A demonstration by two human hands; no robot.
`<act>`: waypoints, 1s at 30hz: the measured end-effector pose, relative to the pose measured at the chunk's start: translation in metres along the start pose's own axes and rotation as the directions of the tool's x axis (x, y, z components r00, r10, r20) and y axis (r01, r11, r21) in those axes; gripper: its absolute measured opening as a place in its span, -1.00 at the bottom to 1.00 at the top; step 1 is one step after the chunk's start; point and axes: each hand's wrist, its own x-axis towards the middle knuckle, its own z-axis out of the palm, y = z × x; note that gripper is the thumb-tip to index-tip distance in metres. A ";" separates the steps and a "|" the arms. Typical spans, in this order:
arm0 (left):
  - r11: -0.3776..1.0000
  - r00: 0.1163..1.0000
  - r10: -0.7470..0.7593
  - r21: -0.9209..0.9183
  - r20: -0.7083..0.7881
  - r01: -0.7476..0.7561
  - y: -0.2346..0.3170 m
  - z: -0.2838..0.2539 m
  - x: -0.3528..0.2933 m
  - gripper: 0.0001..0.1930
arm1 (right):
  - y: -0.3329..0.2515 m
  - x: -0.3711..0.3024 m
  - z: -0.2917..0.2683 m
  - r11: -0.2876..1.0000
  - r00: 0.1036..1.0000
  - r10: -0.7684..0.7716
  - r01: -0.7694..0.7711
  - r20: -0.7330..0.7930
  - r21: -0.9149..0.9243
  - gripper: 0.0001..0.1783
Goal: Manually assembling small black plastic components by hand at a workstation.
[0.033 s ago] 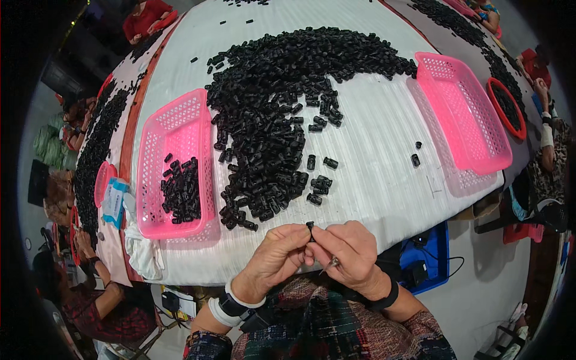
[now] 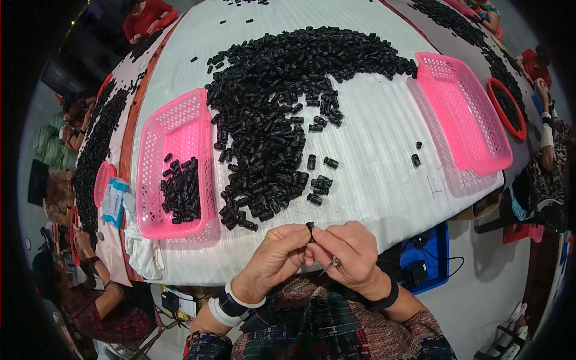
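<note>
My left hand (image 2: 281,249) and my right hand (image 2: 351,252) meet at the table's near edge, fingertips pinched together on one small black plastic cord lock (image 2: 310,225). Only its top shows above the fingers. A thin pointed metal tool (image 2: 332,264) also sits in my right hand, sticking out below the fingers; its kind is not clear. Ahead of my hands spreads a large curved heap of black cord locks (image 2: 264,150). To the left stands a pink basket (image 2: 207,180) with a small pile of cord locks inside.
Another pink basket (image 2: 459,129) stands at the right. Loose black pieces (image 2: 415,160) lie between it and the heap. A white cloth (image 2: 143,243) and a blue-and-white packet (image 2: 114,202) lie at the left edge. A blue crate (image 2: 441,258) stands below the table. Other people work at neighbouring tables.
</note>
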 end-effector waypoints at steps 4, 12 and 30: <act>0.999 1.000 0.026 0.043 0.015 -0.027 0.002 -0.004 0.003 -0.81 | 0.003 0.002 0.003 0.999 1.000 0.009 -0.008 -0.025 0.045 -0.66; 0.997 0.999 0.051 0.061 0.015 -0.052 0.006 -0.002 0.001 -0.83 | 0.001 0.006 0.003 0.999 1.000 0.024 -0.023 -0.005 0.045 -0.69; 0.992 0.996 0.084 0.094 0.007 -0.084 0.007 0.000 -0.003 -0.82 | -0.001 0.004 0.004 0.999 0.999 -0.037 0.037 0.013 -0.005 -0.70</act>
